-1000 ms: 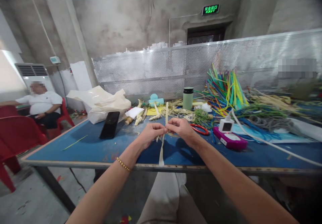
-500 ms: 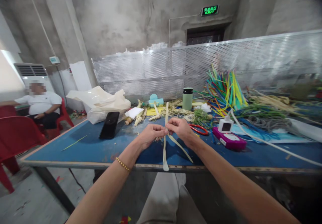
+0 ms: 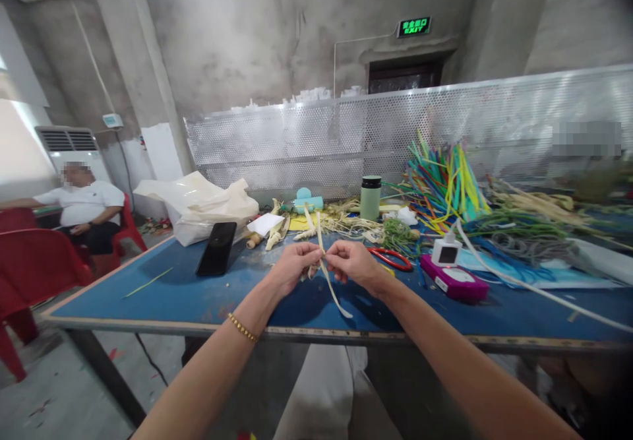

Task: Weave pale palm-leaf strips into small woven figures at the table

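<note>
Nearest to me, pale trousers (image 3: 321,394) are showing below the edge of the counter (image 3: 198,301), and two bare forearms are reaching in over it, a gold bracelet (image 3: 242,328) circling the left wrist. The left hand (image 3: 295,267) and the right hand (image 3: 353,263) are meeting just above the blue top, almost touching. The fingers of both are pinching closed, thumb to forefinger, on a pale strip (image 3: 333,291), whose one end is poking upward while the other is trailing down toward the near edge.

A thin green strand (image 3: 148,282) is lying well off to the left, and beyond it a black phone (image 3: 216,249) is resting at a slant. To the right, a white gadget (image 3: 446,251) is sitting on a purple box (image 3: 459,283), and red handles (image 3: 398,260) are lying just beyond the right hand. Behind these, a cream bag (image 3: 198,210), a green bottle (image 3: 370,202) and a heap of coloured strands (image 3: 445,179) are crowding the back.

Past them a perforated metal screen (image 3: 277,143) is running across. Over on the left a person in a white shirt (image 3: 89,199) is sitting on a red chair (image 3: 129,229), and a green exit sign (image 3: 414,27) is glowing above the doorway (image 3: 405,77)
</note>
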The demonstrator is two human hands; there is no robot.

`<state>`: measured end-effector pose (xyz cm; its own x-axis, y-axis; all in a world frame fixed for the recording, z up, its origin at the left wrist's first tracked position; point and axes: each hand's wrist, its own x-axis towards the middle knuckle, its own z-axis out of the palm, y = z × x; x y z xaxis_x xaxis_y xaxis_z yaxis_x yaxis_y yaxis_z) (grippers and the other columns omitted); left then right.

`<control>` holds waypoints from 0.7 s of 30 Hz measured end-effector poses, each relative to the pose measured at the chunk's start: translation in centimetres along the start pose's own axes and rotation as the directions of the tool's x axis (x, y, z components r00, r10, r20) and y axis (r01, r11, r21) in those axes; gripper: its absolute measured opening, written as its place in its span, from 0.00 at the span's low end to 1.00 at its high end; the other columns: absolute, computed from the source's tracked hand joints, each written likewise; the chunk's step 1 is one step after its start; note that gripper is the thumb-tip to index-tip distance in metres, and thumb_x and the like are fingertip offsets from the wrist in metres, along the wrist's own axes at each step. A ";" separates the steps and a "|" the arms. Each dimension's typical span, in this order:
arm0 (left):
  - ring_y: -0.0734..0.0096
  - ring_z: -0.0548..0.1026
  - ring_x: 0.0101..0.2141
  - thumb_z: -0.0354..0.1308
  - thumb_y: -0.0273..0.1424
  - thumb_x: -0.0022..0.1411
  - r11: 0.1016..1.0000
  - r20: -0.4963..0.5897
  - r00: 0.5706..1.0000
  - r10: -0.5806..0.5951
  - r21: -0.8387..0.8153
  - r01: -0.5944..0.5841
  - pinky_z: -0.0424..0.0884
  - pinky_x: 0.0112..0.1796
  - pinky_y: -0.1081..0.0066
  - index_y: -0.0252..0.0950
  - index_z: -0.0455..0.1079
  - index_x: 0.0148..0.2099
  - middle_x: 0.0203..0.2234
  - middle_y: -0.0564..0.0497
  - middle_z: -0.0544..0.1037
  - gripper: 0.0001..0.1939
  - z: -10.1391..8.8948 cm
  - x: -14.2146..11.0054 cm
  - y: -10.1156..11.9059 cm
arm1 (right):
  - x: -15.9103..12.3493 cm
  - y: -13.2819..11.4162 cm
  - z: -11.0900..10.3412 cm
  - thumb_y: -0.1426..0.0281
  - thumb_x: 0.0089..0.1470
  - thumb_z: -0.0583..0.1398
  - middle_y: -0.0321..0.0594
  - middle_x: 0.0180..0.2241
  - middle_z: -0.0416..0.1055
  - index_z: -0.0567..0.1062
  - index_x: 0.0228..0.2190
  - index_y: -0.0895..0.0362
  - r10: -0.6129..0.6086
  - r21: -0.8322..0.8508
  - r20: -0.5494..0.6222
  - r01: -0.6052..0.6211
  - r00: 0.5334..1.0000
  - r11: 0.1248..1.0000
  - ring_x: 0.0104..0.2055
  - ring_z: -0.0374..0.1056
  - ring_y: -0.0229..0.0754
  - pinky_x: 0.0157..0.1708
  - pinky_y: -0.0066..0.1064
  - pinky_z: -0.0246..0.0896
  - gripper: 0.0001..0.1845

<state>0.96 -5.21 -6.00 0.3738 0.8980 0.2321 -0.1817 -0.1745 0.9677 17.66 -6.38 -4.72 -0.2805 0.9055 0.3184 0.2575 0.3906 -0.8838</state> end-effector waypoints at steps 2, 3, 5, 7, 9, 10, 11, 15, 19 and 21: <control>0.82 0.61 0.16 0.68 0.40 0.45 1.000 -0.022 1.000 -0.022 -0.005 0.022 0.52 0.19 0.77 0.30 0.70 0.29 0.18 0.54 0.69 0.18 0.1 0.0 0.1 | 0.2 0.2 -0.1 0.66 0.46 0.60 0.33 0.18 0.69 0.69 0.23 0.58 -0.028 -0.060 -0.034 0.026 0.999 0.998 0.15 0.59 0.31 0.16 0.24 0.54 0.08; 0.83 0.61 0.16 0.69 0.39 0.44 1.000 -0.031 0.999 -0.027 -0.005 0.027 0.52 0.20 0.77 0.29 0.70 0.29 0.17 0.54 0.69 0.18 0.2 0.0 0.1 | 0.3 0.3 -0.2 0.67 0.45 0.59 0.34 0.18 0.69 0.69 0.22 0.58 -0.055 -0.083 -0.049 0.050 0.997 0.995 0.17 0.60 0.32 0.18 0.24 0.55 0.07; 0.84 0.60 0.16 0.69 0.39 0.43 0.999 -0.034 0.999 -0.032 -0.015 0.031 0.53 0.20 0.77 0.29 0.71 0.28 0.17 0.54 0.69 0.18 0.3 0.0 0.2 | 0.4 0.5 -0.3 0.68 0.44 0.59 0.34 0.18 0.68 0.69 0.21 0.59 -0.098 -0.107 -0.067 0.090 0.993 0.990 0.20 0.62 0.33 0.22 0.25 0.56 0.06; 0.83 0.60 0.16 0.69 0.39 0.43 0.998 -0.030 0.999 -0.038 -0.043 0.036 0.54 0.20 0.77 0.29 0.72 0.28 0.17 0.54 0.69 0.18 0.4 -0.1 0.3 | 0.5 0.6 -0.4 0.68 0.43 0.59 0.33 0.18 0.66 0.69 0.21 0.59 -0.107 -0.114 -0.081 0.098 0.991 0.989 0.21 0.60 0.33 0.22 0.25 0.53 0.06; 0.83 0.61 0.17 0.70 0.37 0.42 0.996 -0.028 0.998 -0.054 -0.074 0.052 0.55 0.21 0.77 0.28 0.72 0.28 0.16 0.54 0.69 0.17 0.4 -0.1 0.3 | 0.4 0.4 -0.4 0.67 0.42 0.59 0.31 0.16 0.62 0.69 0.21 0.59 -0.093 -0.116 -0.099 0.082 0.991 0.990 0.20 0.56 0.32 0.20 0.25 0.49 0.07; 0.82 0.62 0.17 0.70 0.36 0.41 0.994 -0.027 0.998 -0.064 -0.091 0.061 0.56 0.21 0.77 0.28 0.72 0.28 0.17 0.53 0.70 0.17 0.4 -0.1 0.3 | 0.3 0.2 -0.3 0.67 0.42 0.59 0.30 0.16 0.61 0.69 0.21 0.59 -0.082 -0.111 -0.107 0.070 0.991 0.991 0.19 0.54 0.32 0.19 0.25 0.47 0.07; 0.82 0.64 0.18 0.71 0.36 0.41 0.992 -0.024 0.997 -0.071 -0.108 0.068 0.57 0.22 0.77 0.28 0.73 0.29 0.17 0.53 0.71 0.17 0.3 -0.1 0.3 | 0.2 0.0 -0.3 0.66 0.41 0.60 0.29 0.15 0.59 0.70 0.21 0.59 -0.066 -0.101 -0.112 0.055 0.991 0.993 0.19 0.52 0.31 0.19 0.25 0.46 0.08; 0.79 0.68 0.20 0.72 0.33 0.41 0.981 -0.003 0.998 -0.059 -0.186 0.057 0.63 0.25 0.76 0.28 0.73 0.30 0.20 0.51 0.73 0.16 0.2 -0.1 0.2 | -0.3 -0.9 -0.3 0.65 0.40 0.60 0.29 0.15 0.58 0.71 0.22 0.59 0.009 -0.006 -0.088 -0.010 0.996 1.000 0.18 0.49 0.30 0.17 0.25 0.43 0.10; 0.78 0.70 0.20 0.71 0.31 0.42 0.972 0.007 0.999 -0.047 -0.232 0.047 0.65 0.25 0.76 0.28 0.73 0.31 0.21 0.50 0.74 0.15 0.3 -0.2 0.4 | -0.7 -1.4 -0.3 0.63 0.40 0.61 0.27 0.14 0.56 0.71 0.22 0.59 0.050 0.082 -0.072 -0.044 0.996 0.996 0.17 0.47 0.29 0.17 0.25 0.39 0.11; 0.78 0.70 0.20 0.71 0.30 0.42 0.969 0.011 0.999 -0.051 -0.242 0.052 0.65 0.25 0.76 0.27 0.73 0.31 0.21 0.49 0.75 0.15 0.3 -0.2 0.5 | -0.8 -1.5 -0.2 0.63 0.40 0.61 0.26 0.13 0.55 0.71 0.22 0.59 0.060 0.111 -0.073 -0.051 0.996 0.992 0.16 0.45 0.29 0.16 0.25 0.37 0.11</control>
<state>1.06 -5.63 -5.52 0.3927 0.9011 0.1837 -0.3769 -0.0245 0.9259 17.70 -7.64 -3.57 -0.1964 0.9369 0.2893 0.1671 0.3227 -0.9316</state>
